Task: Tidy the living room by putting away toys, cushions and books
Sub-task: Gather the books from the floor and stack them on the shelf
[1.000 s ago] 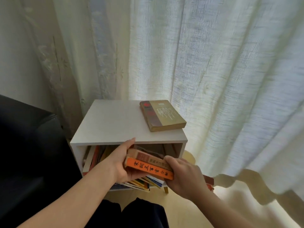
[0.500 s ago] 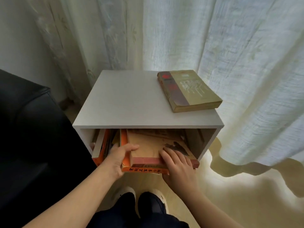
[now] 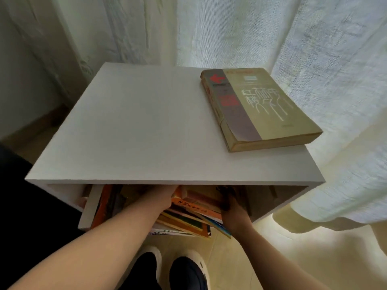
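Several books (image 3: 188, 221) inside white cabinet (image 3: 136, 132)

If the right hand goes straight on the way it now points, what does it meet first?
The right hand points into the compartment of the white cabinet, beside the stacked books. Only dark space shows ahead; likely the back wall comes first, but the top panel hides it.

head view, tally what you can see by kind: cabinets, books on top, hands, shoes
cabinet: 1
olive book on its top: 1
hands: 2, left hand and right hand
shoes: 2, left shoe and right shoe
stack of books inside: too hidden to count
total counted: 6
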